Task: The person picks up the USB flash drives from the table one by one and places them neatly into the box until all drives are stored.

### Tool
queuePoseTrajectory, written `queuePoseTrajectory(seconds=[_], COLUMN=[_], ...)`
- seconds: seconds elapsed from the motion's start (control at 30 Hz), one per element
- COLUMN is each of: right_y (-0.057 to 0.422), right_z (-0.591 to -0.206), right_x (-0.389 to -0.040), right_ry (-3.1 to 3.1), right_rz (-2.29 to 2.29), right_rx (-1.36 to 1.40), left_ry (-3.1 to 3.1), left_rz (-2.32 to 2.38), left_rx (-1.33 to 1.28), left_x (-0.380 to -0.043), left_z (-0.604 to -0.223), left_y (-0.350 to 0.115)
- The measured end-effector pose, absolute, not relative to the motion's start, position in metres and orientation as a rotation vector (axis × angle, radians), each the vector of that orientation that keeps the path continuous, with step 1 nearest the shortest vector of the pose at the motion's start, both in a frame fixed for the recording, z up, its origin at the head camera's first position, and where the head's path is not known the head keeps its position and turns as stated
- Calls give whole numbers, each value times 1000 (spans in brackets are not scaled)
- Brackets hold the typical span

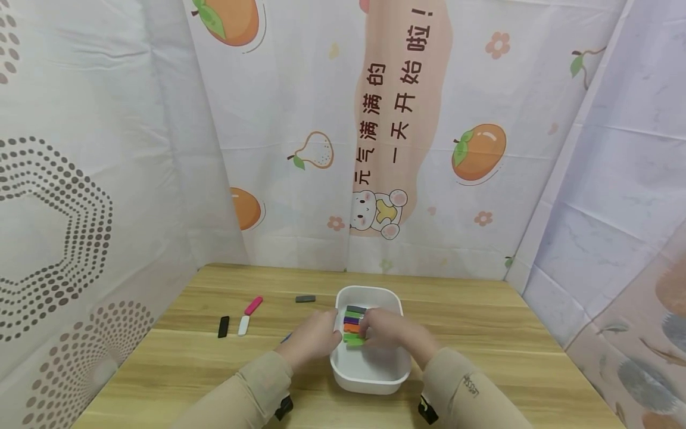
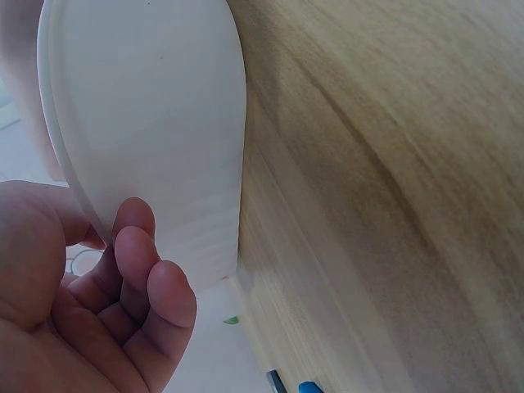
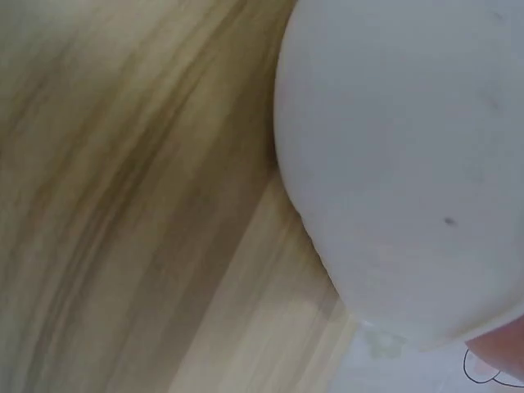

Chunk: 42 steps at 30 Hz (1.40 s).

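A white plastic box (image 1: 371,386) stands on the wooden table. My left hand (image 1: 317,339) grips its left rim; in the left wrist view the curled fingers (image 2: 135,246) lie against the outer wall. My right hand (image 1: 382,326) reaches inside, fingers bent down, pinching the right end of a light green stick (image 1: 354,343). Above that stick, small flat sticks lie in a row: another green one, an orange stick (image 1: 351,328), a purple stick (image 1: 351,320), a green one and a grey stick (image 1: 356,309). The right wrist view shows mostly the box's outer wall (image 3: 401,164).
Left of the box lie a black stick (image 1: 223,326), a white stick (image 1: 243,325), a pink stick (image 1: 253,305) and a dark grey stick (image 1: 305,298). A blue stick (image 1: 286,338) shows beside my left hand. Printed curtains (image 1: 300,196) hang behind the wooden table (image 1: 461,298).
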State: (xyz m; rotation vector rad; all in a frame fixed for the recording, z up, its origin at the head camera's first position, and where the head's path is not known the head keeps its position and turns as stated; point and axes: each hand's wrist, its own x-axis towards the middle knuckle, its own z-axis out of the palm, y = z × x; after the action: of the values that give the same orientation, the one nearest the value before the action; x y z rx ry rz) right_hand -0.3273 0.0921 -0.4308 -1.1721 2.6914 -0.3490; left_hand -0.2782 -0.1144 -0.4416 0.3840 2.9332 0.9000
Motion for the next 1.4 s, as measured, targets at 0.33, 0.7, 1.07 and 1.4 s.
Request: queuePoseTrajectory(seconds=[0.33, 0.7, 1.07, 1.4], right_y=[89, 87, 87, 91], right_z=[-442, -445, -442, -432], right_x=[-332, -333, -330, -330], right_ry=[2736, 2748, 2752, 2780], right_rz=[-318, -301, -270, -426], right_rx=[-1255, -1290, -1305, -1177], left_ry=[2934, 2936, 2948, 2926], left_rz=[901, 906, 897, 918], left_rx=[383, 387, 400, 367], left_x=[-278, -279, -278, -279], left_z=[-442, -442, -441, -441], left_y=[-115, -115, -114, -114])
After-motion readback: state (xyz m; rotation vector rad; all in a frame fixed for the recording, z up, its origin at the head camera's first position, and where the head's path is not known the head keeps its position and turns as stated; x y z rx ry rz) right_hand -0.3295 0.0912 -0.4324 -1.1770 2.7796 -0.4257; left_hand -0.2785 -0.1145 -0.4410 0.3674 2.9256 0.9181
